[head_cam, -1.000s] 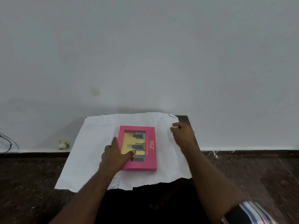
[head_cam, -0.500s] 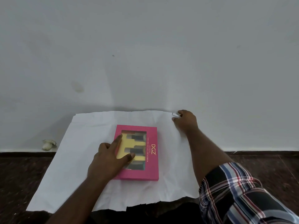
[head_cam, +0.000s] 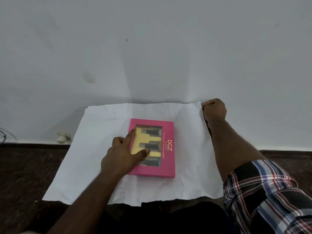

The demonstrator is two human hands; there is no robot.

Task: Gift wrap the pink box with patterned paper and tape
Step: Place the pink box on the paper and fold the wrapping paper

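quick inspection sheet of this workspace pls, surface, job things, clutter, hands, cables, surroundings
surface: dark speckled floor, mostly covered by the paper in the work area
job's things: pink box lies flat, window side up, near the middle of the white paper sheet; the sheet's visible side is plain; near edge ragged; no tape clearly seen
clutter: small pale object on the floor by the wall, left of the sheet
hands: left hand rests on the box's left part, finger and thumb spread; right hand is curled at the sheet's far right corner, apparently gripping it
cables: thin dark cable at the far left edge
surroundings: white wall with a faint stain; checked sleeve at lower right
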